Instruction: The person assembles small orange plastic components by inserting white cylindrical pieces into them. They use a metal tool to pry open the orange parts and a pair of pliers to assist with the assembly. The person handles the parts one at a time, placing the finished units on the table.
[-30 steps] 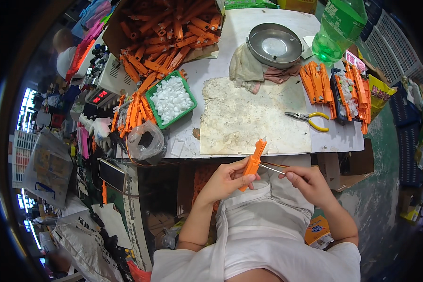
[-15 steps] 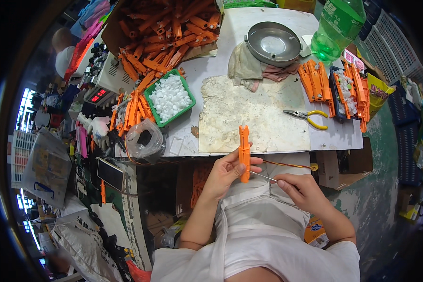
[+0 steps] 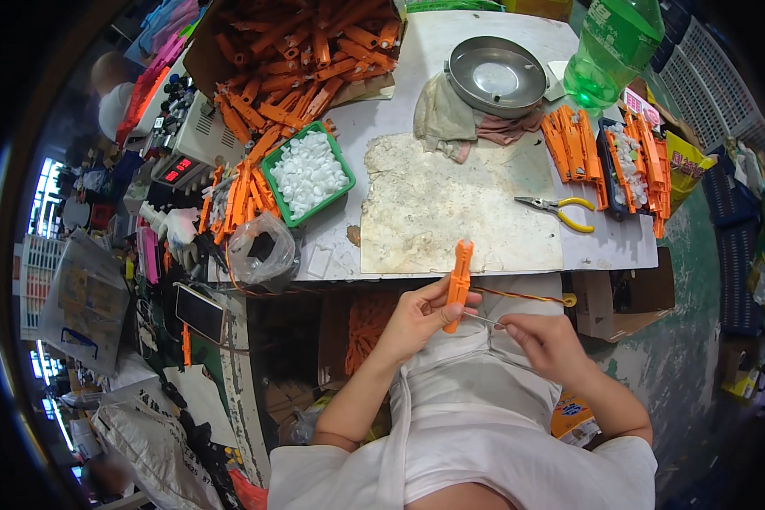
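Note:
Just in front of the table edge, my left hand (image 3: 423,316) is closed around a long orange plastic part (image 3: 460,285), which leans a little to the right at its top. My right hand (image 3: 546,342) pinches a thin metal rod (image 3: 484,320), which looks like a tool's shaft or a pin. The rod's far end meets the lower part of the orange piece; whether it sits inside or only touches cannot be made out. On the table beyond lie pliers (image 3: 561,212) with yellow handles.
A green basket (image 3: 342,201) of small white pieces stands at the left, below a box heaped with orange parts (image 3: 306,51). At the back are a round metal pan (image 3: 518,104), a rag (image 3: 444,115) and a green bottle (image 3: 614,51). More orange parts (image 3: 574,146) lie at the right.
The orange part has shifted slightly right and down, and its top now tilts to the right. My left hand moved with it; my right hand stays almost in place with the rod.

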The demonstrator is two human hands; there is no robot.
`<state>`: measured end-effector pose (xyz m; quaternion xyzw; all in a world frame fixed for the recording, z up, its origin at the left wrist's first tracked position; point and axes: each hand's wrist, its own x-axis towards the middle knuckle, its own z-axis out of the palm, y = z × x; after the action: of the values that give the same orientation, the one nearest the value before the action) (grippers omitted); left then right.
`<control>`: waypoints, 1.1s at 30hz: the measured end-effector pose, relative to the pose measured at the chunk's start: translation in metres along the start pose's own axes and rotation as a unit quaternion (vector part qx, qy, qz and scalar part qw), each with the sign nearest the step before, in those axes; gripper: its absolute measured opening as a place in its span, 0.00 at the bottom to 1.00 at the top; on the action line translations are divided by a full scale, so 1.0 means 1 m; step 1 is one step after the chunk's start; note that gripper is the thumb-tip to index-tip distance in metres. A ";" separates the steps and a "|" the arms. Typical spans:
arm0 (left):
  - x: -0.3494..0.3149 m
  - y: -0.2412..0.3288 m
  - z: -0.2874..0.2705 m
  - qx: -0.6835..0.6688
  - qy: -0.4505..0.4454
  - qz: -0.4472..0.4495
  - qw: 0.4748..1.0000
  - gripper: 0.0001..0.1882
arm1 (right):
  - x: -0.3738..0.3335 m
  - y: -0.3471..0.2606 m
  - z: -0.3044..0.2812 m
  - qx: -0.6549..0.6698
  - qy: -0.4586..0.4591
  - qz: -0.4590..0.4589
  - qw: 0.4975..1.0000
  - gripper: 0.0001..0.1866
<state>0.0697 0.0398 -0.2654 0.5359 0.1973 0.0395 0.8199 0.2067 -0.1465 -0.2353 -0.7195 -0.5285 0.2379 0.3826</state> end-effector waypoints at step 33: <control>0.019 0.006 0.012 -0.053 0.143 0.370 0.917 0.24 | 0.052 -0.009 0.020 0.098 0.209 0.044 0.972 0.13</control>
<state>0.0926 0.0377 -0.2613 0.5148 0.0977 0.4264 0.7373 0.2031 -0.0902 -0.2369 -0.7349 -0.3787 0.1494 0.5423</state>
